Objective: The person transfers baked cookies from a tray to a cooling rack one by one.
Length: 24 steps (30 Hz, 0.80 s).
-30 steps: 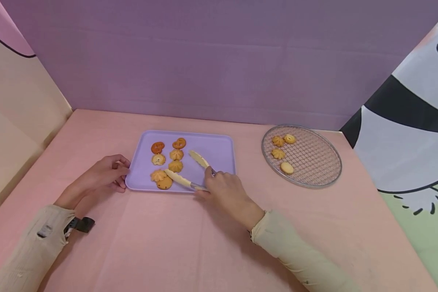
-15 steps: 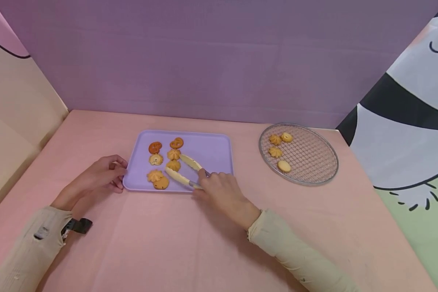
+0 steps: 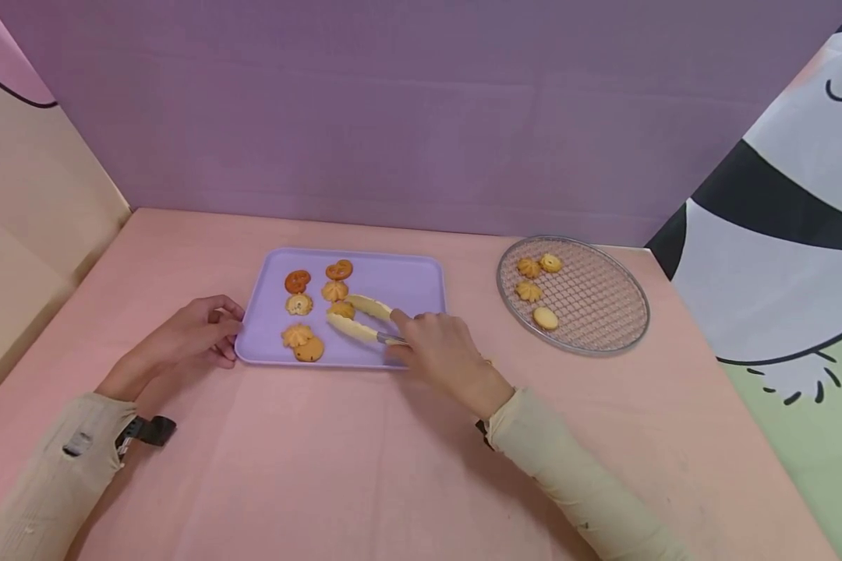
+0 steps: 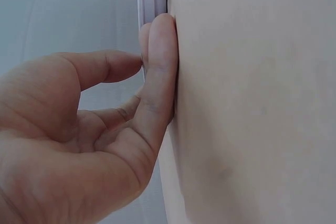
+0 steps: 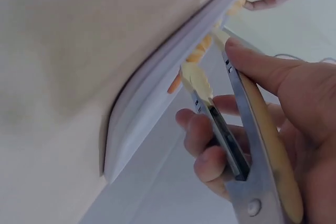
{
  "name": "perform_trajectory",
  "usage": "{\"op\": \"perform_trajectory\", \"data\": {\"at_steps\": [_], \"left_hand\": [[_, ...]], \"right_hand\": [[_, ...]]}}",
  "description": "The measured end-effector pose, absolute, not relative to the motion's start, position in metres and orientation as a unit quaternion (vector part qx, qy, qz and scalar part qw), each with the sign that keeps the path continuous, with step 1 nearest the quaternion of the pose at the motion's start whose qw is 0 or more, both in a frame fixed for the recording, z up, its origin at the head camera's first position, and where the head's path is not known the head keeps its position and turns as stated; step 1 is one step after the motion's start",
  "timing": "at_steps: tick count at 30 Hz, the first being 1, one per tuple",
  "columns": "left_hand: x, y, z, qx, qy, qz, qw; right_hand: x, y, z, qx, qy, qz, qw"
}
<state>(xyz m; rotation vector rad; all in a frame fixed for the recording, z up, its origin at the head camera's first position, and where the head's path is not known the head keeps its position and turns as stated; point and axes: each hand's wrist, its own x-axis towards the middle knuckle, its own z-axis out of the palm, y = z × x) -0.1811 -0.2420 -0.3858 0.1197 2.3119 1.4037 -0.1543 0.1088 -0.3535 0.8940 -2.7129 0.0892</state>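
My right hand (image 3: 449, 354) grips a pair of tongs (image 5: 247, 129) with pale scalloped tips. Those tips sit on either side of a flower-shaped cookie (image 3: 341, 309) on the purple tray (image 3: 407, 273); whether they clamp it, I cannot tell. My left hand (image 3: 196, 333) holds the tray's left edge, thumb at the rim and fingers (image 4: 160, 72) along the outside near the table. Also on the tray are two pretzel cookies (image 3: 298, 281), a round light cookie (image 3: 298, 304), another flower-shaped cookie (image 3: 334, 291), and a flower-shaped cookie (image 3: 297, 336) overlapping a round chip cookie (image 3: 309, 349).
A round wire rack (image 3: 603, 304) stands to the right of the tray, with several cookies (image 3: 529, 291) along its left side. Pink cloth (image 3: 309, 467) covers the table. A purple wall (image 3: 421, 117) rises behind, with printed panels at both sides.
The tongs' tips have moved closer together around the nearer flower-shaped cookie, which has shifted slightly right and away. My right hand has moved a little right. My left hand keeps its place on the tray.
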Motion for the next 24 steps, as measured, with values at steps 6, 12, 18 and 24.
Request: {"op": "perform_trajectory", "data": {"at_steps": [6, 12, 18, 24], "left_hand": [[-0.18, -0.241, -0.384, 0.043, 0.834, 0.505, 0.217], [-0.182, -0.243, -0.383, 0.045, 0.831, 0.512, 0.213], [-0.185, -0.244, -0.385, 0.041, 0.823, 0.522, 0.22], [-0.182, -0.245, -0.389, 0.047, 0.821, 0.525, 0.219]], "right_hand": [[-0.16, 0.116, -0.349, 0.322, -0.939, 0.027, 0.118], [-0.166, 0.117, -0.351, 0.344, -0.928, 0.014, 0.143], [-0.167, 0.121, -0.353, 0.351, -0.922, 0.013, 0.164], [-0.159, 0.13, -0.351, 0.348, -0.919, 0.017, 0.183]]}}
